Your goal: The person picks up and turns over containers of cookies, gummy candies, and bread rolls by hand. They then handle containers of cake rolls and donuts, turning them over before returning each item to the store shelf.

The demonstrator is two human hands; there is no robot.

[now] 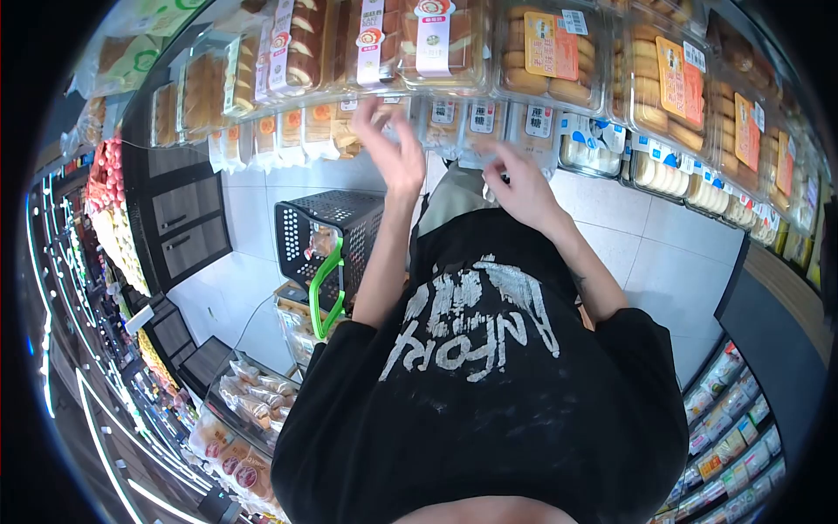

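Note:
Both my arms reach up to a shelf of packaged baked goods. My left hand [390, 144] is raised with its fingers spread, holds nothing, and hovers just in front of small clear cake packs [336, 129] at the shelf edge. My right hand [521, 185] has its fingers curled on the lower edge of a clear cake pack [478, 131] with a white label. A black shopping basket [325, 229] with a green handle [325, 293] is beside my left forearm, the handle close to my elbow. My black printed T-shirt [489, 375] fills the lower middle.
Upper shelves hold trays of rolls with pink labels [432, 39] and round cakes with orange labels [552, 48]. Wrapped breads [253, 393] lie on a low display at lower left. Dark drawers [188, 223] stand left, snack shelves [729, 410] at lower right, and a white tiled floor [663, 253] lies below.

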